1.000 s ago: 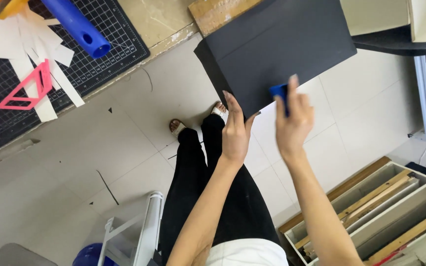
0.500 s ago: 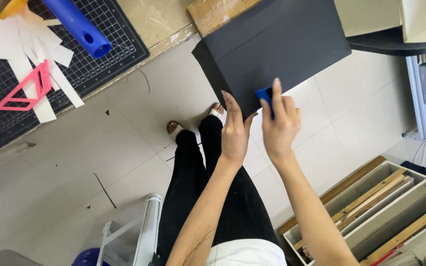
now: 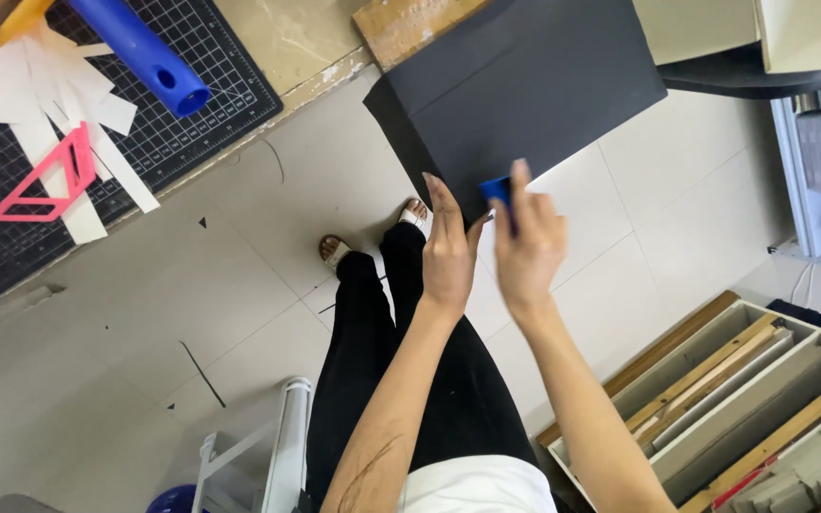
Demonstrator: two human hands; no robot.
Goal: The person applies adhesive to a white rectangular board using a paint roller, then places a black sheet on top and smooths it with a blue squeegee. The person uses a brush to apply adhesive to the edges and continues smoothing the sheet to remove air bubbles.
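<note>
A large black sheet of card (image 3: 525, 90) hangs over the edge of a worktop, reaching down toward me. My left hand (image 3: 448, 252) holds its near edge, fingers straight against the card. My right hand (image 3: 527, 242) grips a small blue tool (image 3: 497, 190) and presses it on the same near edge, right beside the left hand. Below are my black trousers and sandalled feet on a pale tiled floor.
A dark cutting mat (image 3: 97, 123) at upper left carries white paper strips (image 3: 68, 133), a pink plastic triangle (image 3: 45, 180) and a blue tube (image 3: 140, 52). A wooden rack (image 3: 753, 399) holding boards stands at lower right. A white stool frame (image 3: 277, 456) is by my legs.
My right hand has slid the blue tool leftward along the card's near edge, closing in on the left hand. The left hand has stayed put.
</note>
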